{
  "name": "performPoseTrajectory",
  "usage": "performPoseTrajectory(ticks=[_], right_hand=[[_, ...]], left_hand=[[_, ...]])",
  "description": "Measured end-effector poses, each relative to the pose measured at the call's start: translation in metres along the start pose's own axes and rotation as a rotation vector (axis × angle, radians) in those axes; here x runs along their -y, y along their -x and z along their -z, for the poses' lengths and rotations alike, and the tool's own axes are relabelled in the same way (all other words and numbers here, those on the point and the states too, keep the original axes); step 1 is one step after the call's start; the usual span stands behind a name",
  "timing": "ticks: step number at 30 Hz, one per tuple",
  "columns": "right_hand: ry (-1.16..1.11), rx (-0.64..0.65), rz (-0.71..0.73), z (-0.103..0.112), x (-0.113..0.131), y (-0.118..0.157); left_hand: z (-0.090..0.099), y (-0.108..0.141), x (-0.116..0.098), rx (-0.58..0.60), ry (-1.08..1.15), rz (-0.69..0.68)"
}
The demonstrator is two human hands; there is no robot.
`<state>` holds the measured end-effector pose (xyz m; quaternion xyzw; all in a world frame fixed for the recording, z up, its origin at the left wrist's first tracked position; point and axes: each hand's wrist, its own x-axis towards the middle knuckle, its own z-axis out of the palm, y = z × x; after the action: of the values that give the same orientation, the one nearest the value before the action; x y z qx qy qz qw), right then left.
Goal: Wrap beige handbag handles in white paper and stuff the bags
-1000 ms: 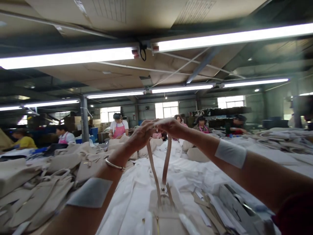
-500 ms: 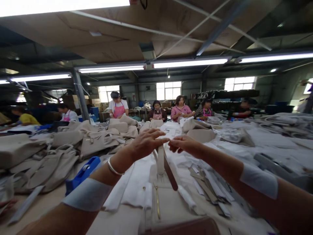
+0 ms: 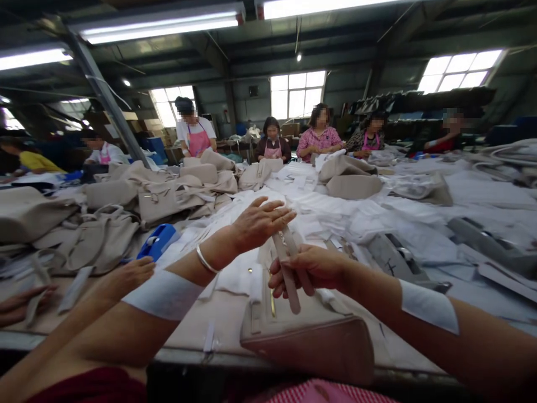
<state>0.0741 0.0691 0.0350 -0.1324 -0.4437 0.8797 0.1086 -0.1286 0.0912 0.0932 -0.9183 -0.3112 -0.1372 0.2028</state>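
Note:
A beige handbag (image 3: pixel 308 344) lies on the table in front of me, its underside towards me. My right hand (image 3: pixel 308 268) is closed around a pale strap (image 3: pixel 288 280) above the bag, with the rounded strap ends hanging below the fingers. At the upper end of the strap is my left hand (image 3: pixel 264 219), palm down, its fingers stretched out and touching or just over the strap. A silver bangle (image 3: pixel 205 259) circles the left wrist. Behind the hands, a gold zip (image 3: pixel 272 305) shows on the bag.
Beige bags (image 3: pixel 103 238) pile up on the left beside a blue tape dispenser (image 3: pixel 157 242). A grey dispenser (image 3: pixel 394 257) stands at right. Another person's hands (image 3: pixel 31 302) hold a strip at far left. Several people sit or stand across the table.
The view has tilted down, showing the table edge. My right hand has come lower and nearer and now grips the strap. The left hand stays at the strap's top.

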Motion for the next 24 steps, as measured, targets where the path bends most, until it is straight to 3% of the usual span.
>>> performPoseTrajectory(ticks=[2,4,6,8,11,15,19,22,24], right_hand=[[-0.066,-0.056,0.083,-0.001,-0.001,-0.004],[-0.098,-0.168,0.229,0.0,0.001,-0.011],[-0.086,-0.307,0.363,0.005,0.003,-0.017],[-0.066,-0.429,0.441,0.009,0.003,-0.021],[-0.068,-0.524,0.506,0.007,-0.001,-0.027],[-0.055,-0.553,0.482,-0.01,-0.011,-0.028],[-0.003,-0.547,0.405,-0.023,-0.024,-0.019],[-0.065,-0.572,0.342,-0.025,-0.035,-0.01],[-0.124,-0.624,0.343,-0.024,-0.043,-0.004]], left_hand=[[-0.013,0.007,-0.01,-0.149,0.079,0.298],[-0.023,0.018,-0.027,-0.278,0.31,0.662],[-0.029,0.031,-0.048,-0.27,0.769,0.97],[-0.03,0.045,-0.069,-0.131,1.299,1.128],[-0.025,0.056,-0.095,-0.011,1.653,1.146],[-0.022,0.053,-0.117,-0.016,1.825,1.132],[-0.024,0.051,-0.133,-0.003,1.886,1.148],[-0.019,0.056,-0.14,0.119,1.866,1.005],[-0.011,0.064,-0.136,0.175,1.726,0.881]])
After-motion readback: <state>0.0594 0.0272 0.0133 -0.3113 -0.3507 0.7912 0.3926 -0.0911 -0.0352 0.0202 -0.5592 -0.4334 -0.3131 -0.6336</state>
